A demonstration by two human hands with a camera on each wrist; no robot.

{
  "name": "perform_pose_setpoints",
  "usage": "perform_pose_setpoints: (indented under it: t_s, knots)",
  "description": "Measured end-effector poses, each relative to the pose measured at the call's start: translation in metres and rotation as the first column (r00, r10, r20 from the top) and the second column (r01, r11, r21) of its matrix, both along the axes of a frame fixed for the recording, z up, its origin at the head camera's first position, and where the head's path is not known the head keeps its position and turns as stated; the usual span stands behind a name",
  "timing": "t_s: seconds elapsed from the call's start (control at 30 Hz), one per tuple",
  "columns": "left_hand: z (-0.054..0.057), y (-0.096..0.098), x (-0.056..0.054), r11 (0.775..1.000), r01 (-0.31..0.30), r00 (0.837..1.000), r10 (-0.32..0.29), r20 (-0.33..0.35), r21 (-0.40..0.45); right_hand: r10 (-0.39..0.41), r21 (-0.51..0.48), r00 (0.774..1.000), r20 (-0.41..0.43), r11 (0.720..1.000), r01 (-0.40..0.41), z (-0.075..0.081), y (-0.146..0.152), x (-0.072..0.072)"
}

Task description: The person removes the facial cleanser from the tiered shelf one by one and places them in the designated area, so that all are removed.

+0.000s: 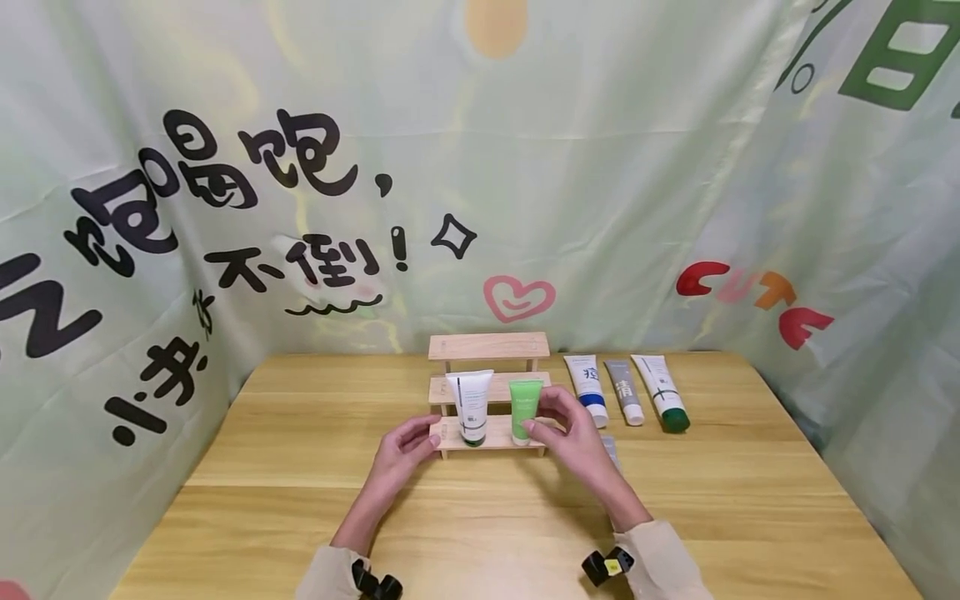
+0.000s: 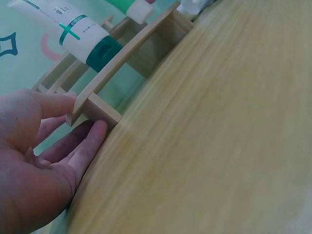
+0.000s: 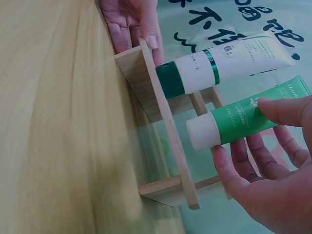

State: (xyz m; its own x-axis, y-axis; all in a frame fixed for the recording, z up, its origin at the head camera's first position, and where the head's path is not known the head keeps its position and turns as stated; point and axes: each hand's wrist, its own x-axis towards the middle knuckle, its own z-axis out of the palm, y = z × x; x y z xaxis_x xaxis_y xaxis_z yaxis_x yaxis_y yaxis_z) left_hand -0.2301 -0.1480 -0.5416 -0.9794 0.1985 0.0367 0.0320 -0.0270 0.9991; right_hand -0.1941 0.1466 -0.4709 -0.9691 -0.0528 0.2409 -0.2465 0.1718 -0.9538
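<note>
A three-tier wooden display rack [image 1: 489,345] stands at the back of the table. On its lowest step, a white tube with a dark green cap [image 1: 472,402] stands cap down, left of the middle. My right hand [image 1: 576,435] pinches a light green tube [image 3: 243,114] between thumb and fingers. That tube is upright, its white cap pointing down over the right part of the lowest step; in the right wrist view the cap looks slightly apart from the board. My left hand [image 2: 46,146] grips the left end of the lowest step, thumb on the board and fingertips by the leg.
Right of the rack lie a white tube with a blue band [image 1: 587,388], a grey tube [image 1: 624,392] and another white tube with a green cap [image 1: 661,392]. Another grey item [image 1: 611,448] is partly hidden behind my right hand. A printed curtain [image 1: 637,208] hangs behind the table.
</note>
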Motion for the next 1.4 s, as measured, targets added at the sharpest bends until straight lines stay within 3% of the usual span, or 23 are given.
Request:
perform_pose_setpoints:
  t_s: [0.3, 0.6, 1.4]
  knots:
    - [0.001, 0.0, -0.002, 1.0, -0.003, 1.0, 0.003, 0.006, 0.013, -0.021, -0.057, 1.0, 0.006, 0.998, 0.022, 0.014, 0.002, 0.005]
    - [-0.001, 0.002, -0.001, 1.0, 0.011, 1.0, -0.012, -0.009, -0.004, -0.026, -0.01, 0.997, -0.072, 1.0, 0.025, 0.024, 0.012, 0.009]
    - [0.002, 0.001, 0.001, 1.0, -0.025, 0.999, 0.025, 0.024, 0.001, -0.069, 0.072, 0.993, -0.098, 0.995, 0.076, 0.042, 0.031, 0.036]
